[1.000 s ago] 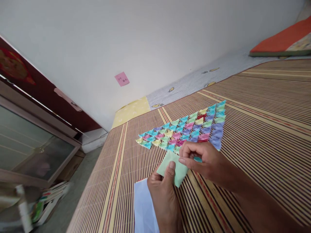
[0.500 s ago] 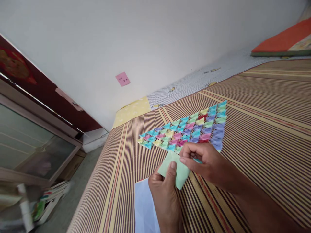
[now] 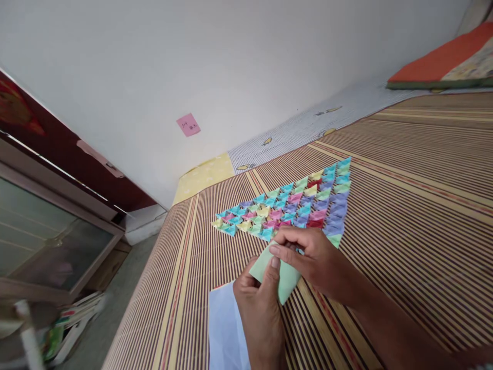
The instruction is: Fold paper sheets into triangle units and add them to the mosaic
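Observation:
A light green sheet of paper (image 3: 287, 280) is held between both hands above the striped mat. My left hand (image 3: 260, 303) grips its lower left side, thumb flat on top. With thumb and fingers, my right hand (image 3: 304, 254) pinches the paper's upper edge. Behind the hands lie many small folded paper pieces (image 3: 285, 205) in blue, green, pink, yellow and purple, laid in rows that form a wedge; my right hand covers some of its near edge. A pale blue paper sheet (image 3: 227, 329) lies on the mat, partly under my left wrist.
The striped mat (image 3: 404, 205) covers the bed and drops off at the left toward the floor (image 3: 115, 272). A pink note (image 3: 188, 125) is stuck to the wall. An orange folded quilt (image 3: 431, 61) lies at the far right. Papers (image 3: 77, 318) are piled low at left.
My right hand has moved left along the green paper's upper edge, its fingers now closer to my left thumb. The view has shifted slightly.

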### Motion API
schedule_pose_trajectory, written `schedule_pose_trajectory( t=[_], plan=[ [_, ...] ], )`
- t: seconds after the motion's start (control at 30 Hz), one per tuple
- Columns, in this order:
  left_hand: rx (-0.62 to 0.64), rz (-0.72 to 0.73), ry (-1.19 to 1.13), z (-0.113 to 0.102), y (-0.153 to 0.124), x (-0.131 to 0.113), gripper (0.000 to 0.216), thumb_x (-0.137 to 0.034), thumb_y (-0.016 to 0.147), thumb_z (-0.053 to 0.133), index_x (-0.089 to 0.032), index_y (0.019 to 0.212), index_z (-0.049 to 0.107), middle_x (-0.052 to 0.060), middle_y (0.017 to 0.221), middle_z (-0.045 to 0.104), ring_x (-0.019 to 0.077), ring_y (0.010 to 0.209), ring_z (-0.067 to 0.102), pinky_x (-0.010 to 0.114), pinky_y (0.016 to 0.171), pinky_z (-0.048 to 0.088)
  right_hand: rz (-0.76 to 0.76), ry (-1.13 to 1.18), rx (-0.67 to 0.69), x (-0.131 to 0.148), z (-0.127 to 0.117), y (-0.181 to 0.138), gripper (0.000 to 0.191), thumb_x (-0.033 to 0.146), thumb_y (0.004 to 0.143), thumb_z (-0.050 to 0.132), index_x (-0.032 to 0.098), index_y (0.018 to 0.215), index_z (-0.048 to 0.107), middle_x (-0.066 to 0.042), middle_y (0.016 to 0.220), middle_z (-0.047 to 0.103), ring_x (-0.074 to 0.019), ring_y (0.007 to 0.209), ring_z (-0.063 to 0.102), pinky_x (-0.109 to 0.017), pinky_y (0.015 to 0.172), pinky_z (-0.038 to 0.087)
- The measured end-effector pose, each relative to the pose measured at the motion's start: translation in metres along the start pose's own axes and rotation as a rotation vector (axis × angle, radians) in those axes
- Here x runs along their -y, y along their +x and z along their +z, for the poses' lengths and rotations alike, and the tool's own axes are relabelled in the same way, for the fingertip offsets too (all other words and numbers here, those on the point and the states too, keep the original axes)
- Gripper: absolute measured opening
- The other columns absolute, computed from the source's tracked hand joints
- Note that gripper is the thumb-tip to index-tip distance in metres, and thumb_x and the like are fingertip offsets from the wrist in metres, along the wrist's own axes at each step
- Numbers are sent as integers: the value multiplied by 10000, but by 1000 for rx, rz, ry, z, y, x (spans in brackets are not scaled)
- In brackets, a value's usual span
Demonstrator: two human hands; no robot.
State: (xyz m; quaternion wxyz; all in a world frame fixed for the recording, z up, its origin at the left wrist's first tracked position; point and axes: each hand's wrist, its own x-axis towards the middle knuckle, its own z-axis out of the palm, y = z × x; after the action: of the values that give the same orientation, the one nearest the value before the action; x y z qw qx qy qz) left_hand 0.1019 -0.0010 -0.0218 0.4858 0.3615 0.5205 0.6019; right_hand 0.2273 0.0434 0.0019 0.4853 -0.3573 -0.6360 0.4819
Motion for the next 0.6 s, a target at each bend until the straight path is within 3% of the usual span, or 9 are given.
schedule_pose_trajectory(
  t=[0.17, 0.4, 0.6],
  plan=[
    [61, -54, -2, -3, 2, -4, 325, -401, 791, 811, -126, 964, 792, 44, 737, 719, 173, 657, 657, 271, 633, 516, -9, 30, -4, -3, -1, 1, 296, 353, 926, 556, 182, 685, 566, 31, 635, 470, -126, 597, 432, -252, 532, 350],
    [184, -42, 155, -21, 6, -17, 249, -362, 745, 844, -140, 720, 733, 12, 646, 632, 133, 635, 549, 239, 617, 447, -86, -55, 152, -4, -10, 0, 270, 293, 917, 615, 181, 672, 598, 28, 666, 511, -125, 630, 459, -255, 574, 359],
    [202, -53, 110, -17, 5, -8, 208, -328, 769, 831, -150, 772, 723, -16, 643, 585, 107, 616, 497, 221, 606, 408, -66, -76, 141, -6, -10, 0, 263, 337, 906, 644, 184, 693, 623, 27, 661, 534, -130, 632, 475, -258, 582, 365]
  ],
)
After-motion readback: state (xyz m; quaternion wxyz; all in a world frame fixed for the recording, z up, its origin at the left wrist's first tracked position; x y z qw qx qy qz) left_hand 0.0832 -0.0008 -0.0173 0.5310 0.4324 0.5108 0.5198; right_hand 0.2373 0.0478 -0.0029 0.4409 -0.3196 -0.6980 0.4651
